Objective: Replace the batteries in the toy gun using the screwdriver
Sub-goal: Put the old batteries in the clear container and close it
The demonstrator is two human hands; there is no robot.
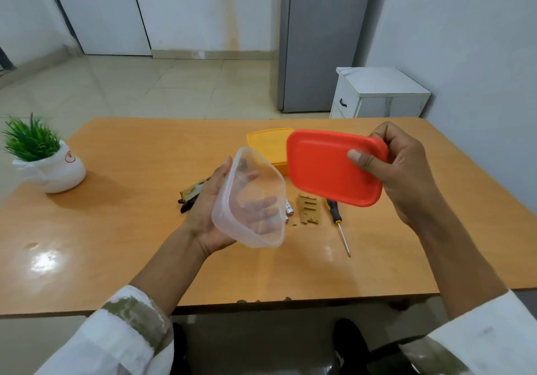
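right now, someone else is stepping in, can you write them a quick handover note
Left hand holds the clear tub, apparently empty. Right hand holds its red lid.
On the table: toy gun behind the left hand, batteries, the removed battery cover, screwdriver, closed yellow box.
Done: cover off.
Left: fit batteries, screw cover back on.

Left hand (203, 215) holds container (250, 200) above table (116, 229), tipped on its side. Right hand (406, 168) holds lid (328, 168) to its right, apart. Closed box (268, 148) behind them on table. Below, left to right: toy gun (190, 196), batteries (289, 209), cover plate (310, 210), screwdriver (338, 225). Potted plant (43, 156) at far left.
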